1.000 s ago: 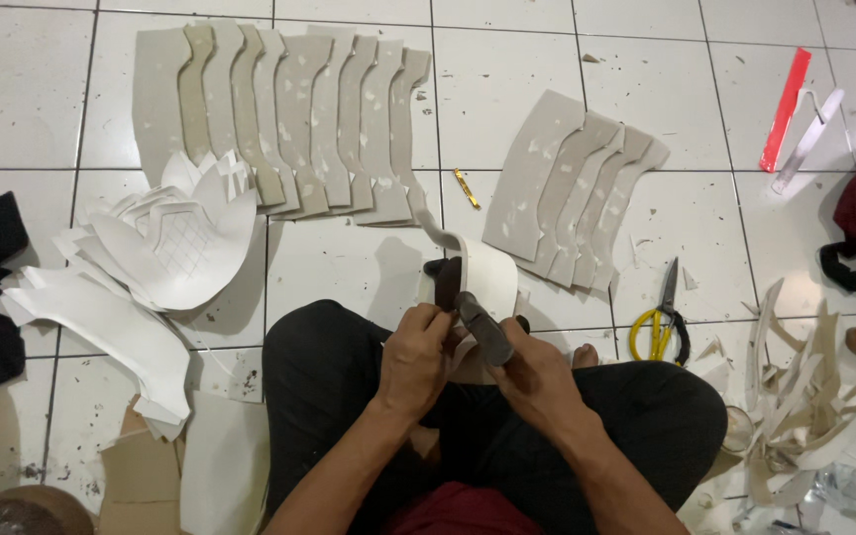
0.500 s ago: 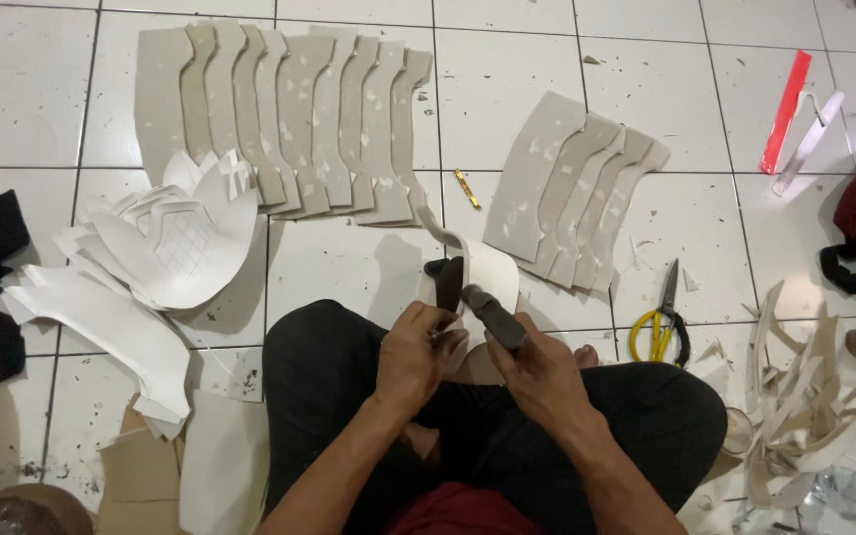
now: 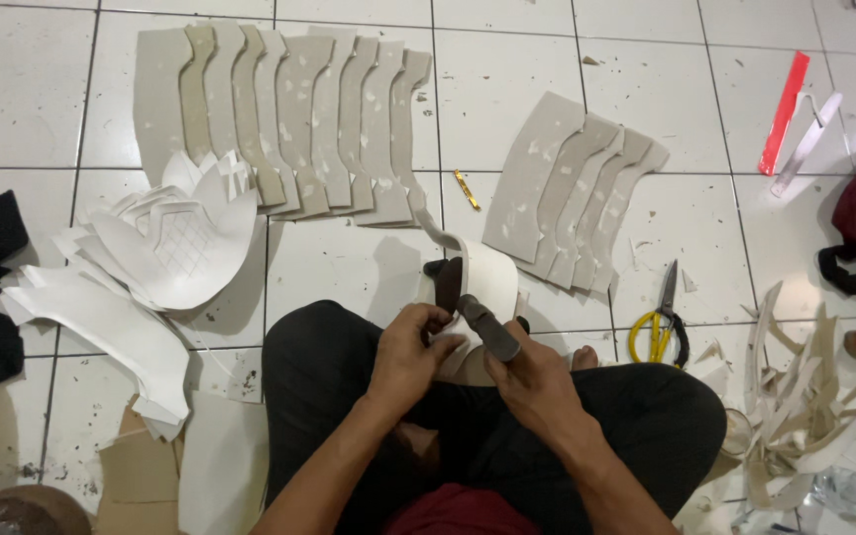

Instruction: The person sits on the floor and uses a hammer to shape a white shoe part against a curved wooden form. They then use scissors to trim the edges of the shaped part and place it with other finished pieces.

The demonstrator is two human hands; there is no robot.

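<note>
Over my lap, above the tiled floor [image 3: 349, 267], my left hand [image 3: 410, 352] pinches a curved white cut piece [image 3: 487, 277] with a dark strip [image 3: 447, 282] on it, fingers clenched on its near edge. That piece stands roughly upright, its long axis running away from me. My right hand [image 3: 537, 381] grips a dark-handled tool [image 3: 488, 328], which points up-left toward the piece. Yellow-handled scissors [image 3: 660, 322] lie to the right.

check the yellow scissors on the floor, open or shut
Shut. The scissors lie flat on the tile beside the person's right knee, blades together in one dark point, no gap between them.
</note>
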